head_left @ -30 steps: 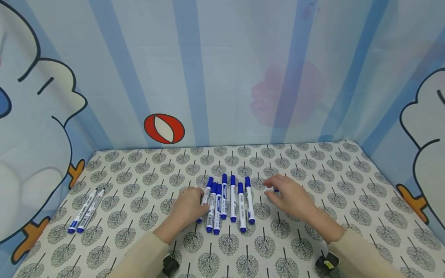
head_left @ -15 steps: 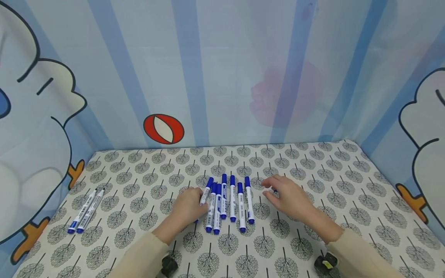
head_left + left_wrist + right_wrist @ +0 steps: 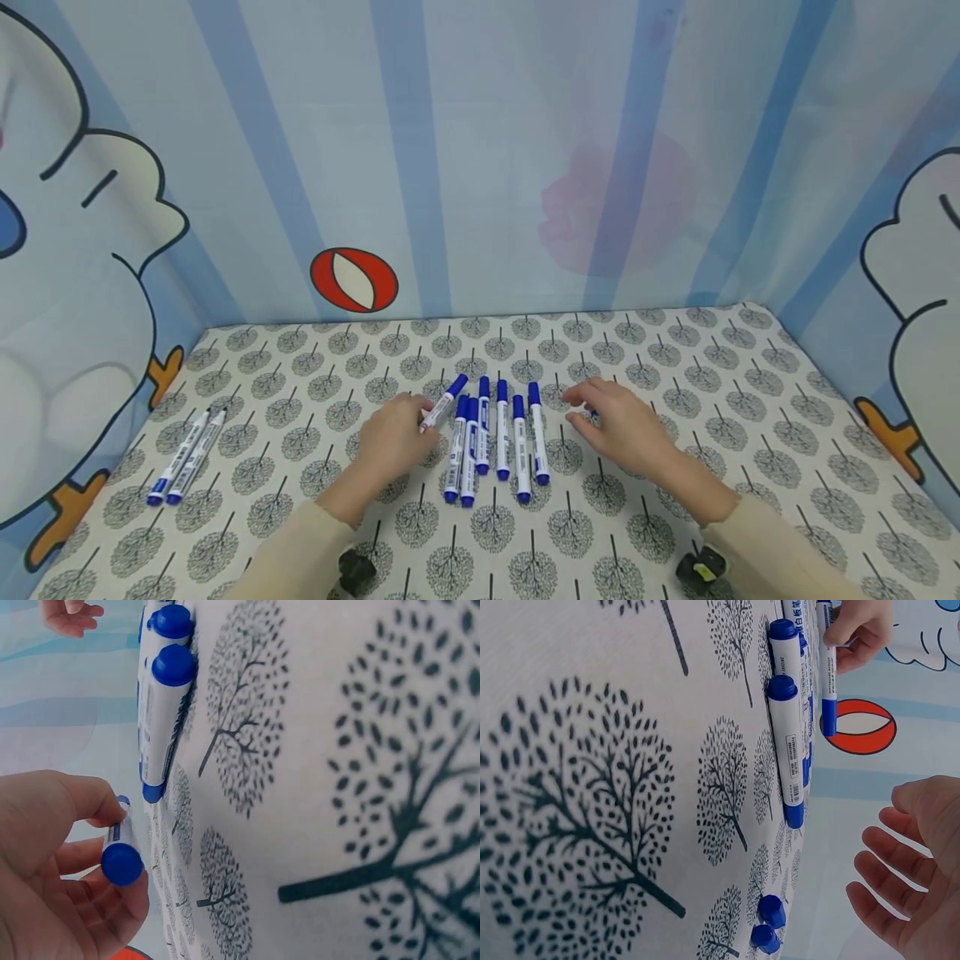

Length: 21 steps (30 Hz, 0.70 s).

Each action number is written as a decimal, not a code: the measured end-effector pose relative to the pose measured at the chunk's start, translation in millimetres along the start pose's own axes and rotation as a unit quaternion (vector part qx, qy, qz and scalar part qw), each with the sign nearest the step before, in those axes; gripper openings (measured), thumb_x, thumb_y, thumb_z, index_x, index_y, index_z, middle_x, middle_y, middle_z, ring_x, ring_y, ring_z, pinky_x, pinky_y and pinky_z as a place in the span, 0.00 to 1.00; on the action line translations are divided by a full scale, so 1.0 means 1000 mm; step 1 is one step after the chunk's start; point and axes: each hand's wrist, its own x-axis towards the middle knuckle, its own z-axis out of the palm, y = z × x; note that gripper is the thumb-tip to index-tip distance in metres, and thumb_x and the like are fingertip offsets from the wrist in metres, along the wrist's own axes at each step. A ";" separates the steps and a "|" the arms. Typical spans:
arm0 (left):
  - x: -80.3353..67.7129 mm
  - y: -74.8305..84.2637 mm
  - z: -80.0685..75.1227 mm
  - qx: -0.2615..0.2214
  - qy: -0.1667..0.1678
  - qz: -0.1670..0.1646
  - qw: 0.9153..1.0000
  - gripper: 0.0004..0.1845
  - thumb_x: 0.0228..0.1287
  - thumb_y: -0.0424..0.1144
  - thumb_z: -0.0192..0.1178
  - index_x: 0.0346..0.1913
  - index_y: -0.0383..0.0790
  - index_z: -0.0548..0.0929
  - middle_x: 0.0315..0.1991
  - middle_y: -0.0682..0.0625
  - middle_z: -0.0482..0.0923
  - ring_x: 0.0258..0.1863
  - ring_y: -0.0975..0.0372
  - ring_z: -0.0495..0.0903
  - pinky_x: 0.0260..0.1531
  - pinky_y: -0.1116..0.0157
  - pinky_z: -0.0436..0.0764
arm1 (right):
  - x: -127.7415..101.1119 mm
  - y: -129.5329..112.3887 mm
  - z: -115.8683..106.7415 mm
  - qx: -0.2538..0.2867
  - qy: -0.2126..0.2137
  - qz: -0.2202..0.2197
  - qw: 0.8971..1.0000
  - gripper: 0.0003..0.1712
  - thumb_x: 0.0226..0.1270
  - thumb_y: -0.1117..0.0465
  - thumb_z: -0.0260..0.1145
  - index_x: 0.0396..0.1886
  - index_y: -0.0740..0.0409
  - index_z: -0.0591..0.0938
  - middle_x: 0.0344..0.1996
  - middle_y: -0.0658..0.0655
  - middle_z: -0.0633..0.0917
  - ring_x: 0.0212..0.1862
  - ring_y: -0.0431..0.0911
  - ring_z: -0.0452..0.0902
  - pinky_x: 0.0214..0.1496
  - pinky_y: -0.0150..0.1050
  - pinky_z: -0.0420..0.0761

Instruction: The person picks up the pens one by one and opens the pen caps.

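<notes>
My left hand [image 3: 392,435] pinches a white whiteboard marker [image 3: 444,404] with a blue cap between thumb and fingers. In the right wrist view that marker [image 3: 829,682] is off the cloth, its capped end pointing away from the hand. Just right of it lies a row of several capped markers, among them one marker [image 3: 502,429] near the middle. My right hand [image 3: 626,425] hovers right of the row, fingers loosely bent and holding nothing. In the right wrist view two loose blue caps, a nearer cap [image 3: 764,939] and another cap [image 3: 772,910], stand on the cloth by this hand.
Two markers with their tips bare, one of them the right-hand marker [image 3: 197,457], lie side by side at the left of the table. A tree-patterned cloth [image 3: 315,517] covers the table. Behind it hangs a striped curtain [image 3: 510,167] with cartoon figures.
My left hand has drawn slightly left with the leftmost marker, lifting it away from the row and tilting it further. The right hand has barely moved.
</notes>
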 end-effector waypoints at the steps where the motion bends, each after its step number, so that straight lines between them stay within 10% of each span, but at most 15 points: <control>1: 0.000 0.000 -0.001 0.003 0.005 0.006 1.000 0.16 0.47 0.37 0.63 0.43 0.42 0.82 0.30 0.51 0.76 0.21 0.63 0.71 0.12 0.68 0.69 | 0.000 0.000 0.000 -0.001 0.001 -0.001 1.000 0.12 0.56 0.60 0.67 0.41 0.54 0.81 0.38 0.49 0.83 0.38 0.43 0.79 0.38 0.35 0.80; 21: -0.005 0.013 -0.021 -0.019 0.002 0.144 0.989 0.14 0.52 0.34 0.61 0.44 0.45 0.83 0.37 0.54 0.78 0.30 0.67 0.73 0.26 0.70 0.74 | 0.009 -0.011 0.002 0.018 0.004 -0.027 0.999 0.13 0.56 0.59 0.67 0.42 0.54 0.81 0.39 0.49 0.83 0.39 0.42 0.79 0.40 0.35 0.79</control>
